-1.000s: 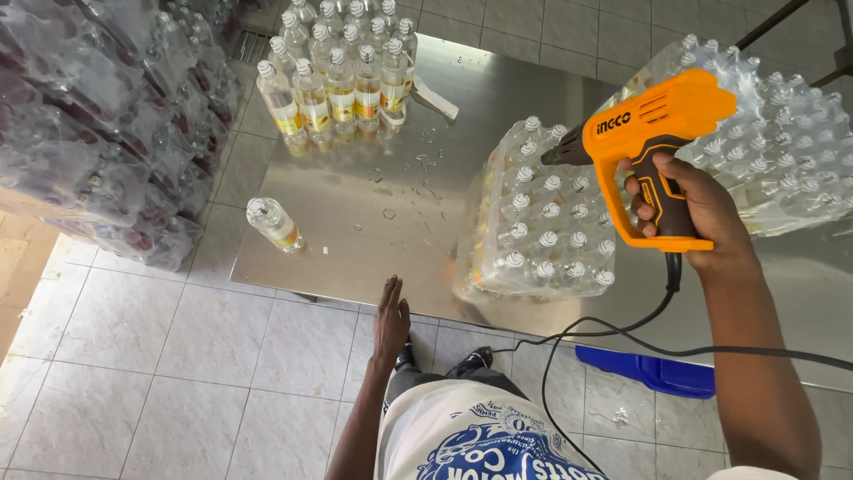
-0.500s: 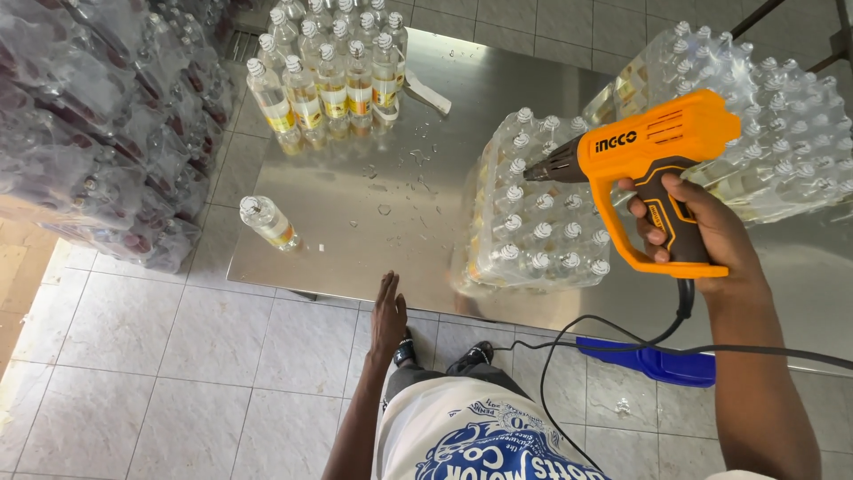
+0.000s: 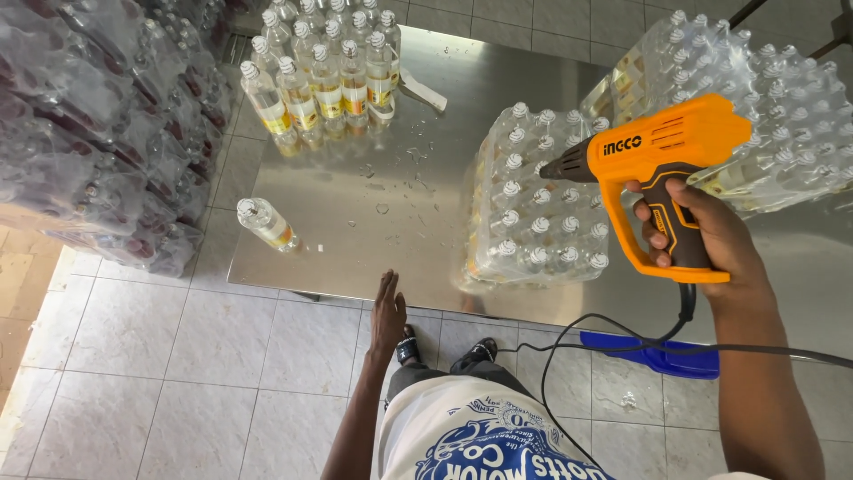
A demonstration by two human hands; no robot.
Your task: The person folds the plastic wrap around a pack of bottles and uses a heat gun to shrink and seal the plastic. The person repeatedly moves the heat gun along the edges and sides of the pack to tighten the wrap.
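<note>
My right hand (image 3: 702, 236) grips the handle of an orange heat gun (image 3: 662, 156), whose dark nozzle points left at a shrink-wrapped pack of clear capped bottles (image 3: 533, 209) on a steel table (image 3: 373, 231). My left hand (image 3: 388, 313) hangs flat and empty just below the table's front edge, fingers together and pointing up. The gun's black cord (image 3: 613, 342) loops down past my right arm.
A loose group of labelled bottles (image 3: 324, 76) stands at the table's back. One single bottle (image 3: 265, 222) stands near the front left corner. More wrapped packs lie at the right (image 3: 764, 107) and stacked at the left (image 3: 89, 133). A blue object (image 3: 657, 356) lies on the tiled floor.
The heat gun and my right hand have shifted slightly right and lower against the pack. My left hand stays by the table's edge.
</note>
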